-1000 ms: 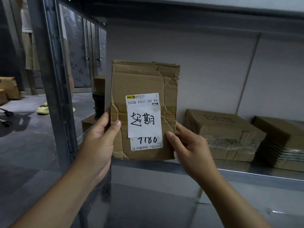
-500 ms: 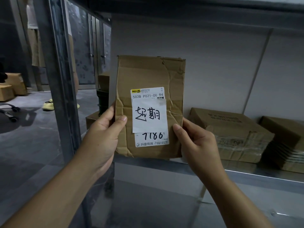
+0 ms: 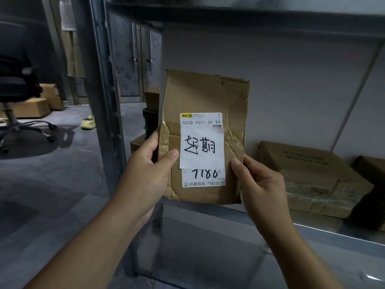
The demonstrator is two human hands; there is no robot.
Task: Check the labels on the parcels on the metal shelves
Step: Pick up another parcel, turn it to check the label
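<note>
You hold the parcel (image 3: 205, 97) upright at the front of the metal shelf (image 3: 312, 233), with the label (image 3: 205, 177) facing you. Whether its lower edge rests on the shelf, I cannot tell. Your left hand (image 3: 150, 170) grips the left edge, thumb on the front and fingers curled behind. Your right hand (image 3: 258, 184) pinches the lower right edge the same way.

A handwritten paper slip (image 3: 201, 150) covers the middle of the label, so only the top code line and the bottom strip with its number show. To check it well, hold the parcel square to your eyes and steady, because the light is dim.

Your left thumb sits right at the slip's edge. If you need what is underneath, lifting the slip with that thumb looks easier than shifting both hands. The cardboard is creased and torn at the top corner, so grip the sides lightly.

Two more boxes (image 3: 312, 178) lie flat on the shelf to your right, no shipping label showing from here — probably next.
</note>
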